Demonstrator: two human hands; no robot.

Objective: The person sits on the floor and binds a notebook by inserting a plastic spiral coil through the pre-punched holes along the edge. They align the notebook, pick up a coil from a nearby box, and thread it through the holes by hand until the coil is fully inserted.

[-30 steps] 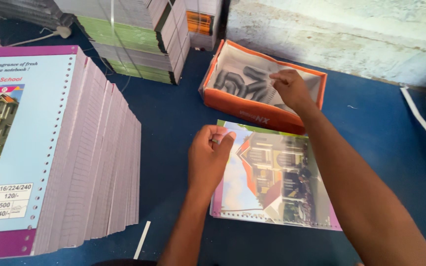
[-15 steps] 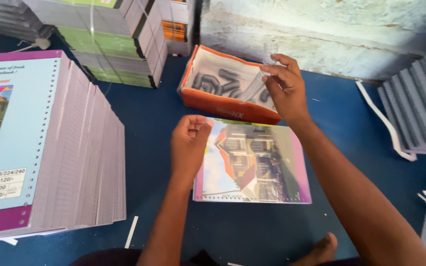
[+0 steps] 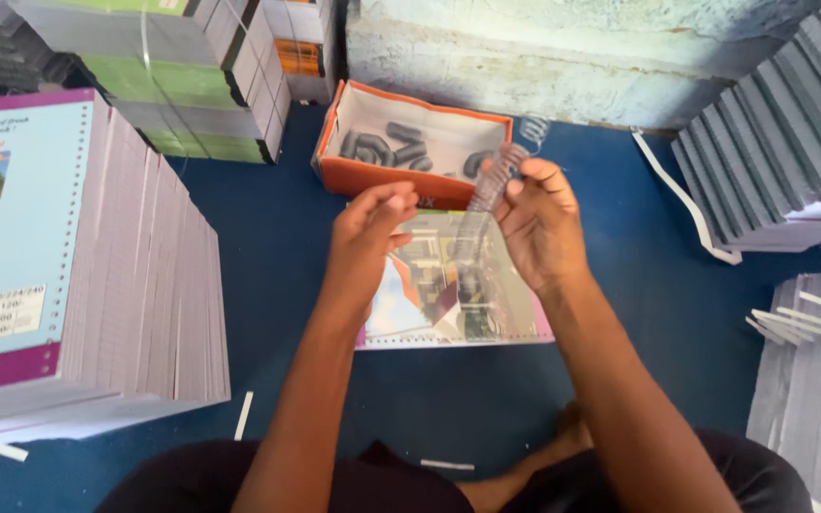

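My right hand (image 3: 539, 223) holds a clear spiral binding coil (image 3: 486, 195) by its upper end; the coil hangs down over a notebook. My left hand (image 3: 365, 237) is raised beside it, fingers curled, close to the coil but I cannot tell if it touches. The notebook (image 3: 448, 318), with a glossy cover picturing a house and a punched lower edge, lies flat on the blue floor (image 3: 268, 256) under both hands. Behind it stands an orange cardboard box (image 3: 372, 176) with several dark coils inside.
A tall pile of punched notebooks (image 3: 78, 266) rises at the left. Strapped bundles of green and grey books (image 3: 182, 85) stand behind it. Grey stacks (image 3: 781, 161) fill the right side. A pale wall (image 3: 572, 57) runs at the back. Paper strips lie on the floor.
My right hand has come out of the orange box with a clear coil and moved over the notebook. My left hand has lifted off the notebook's cover toward the coil.
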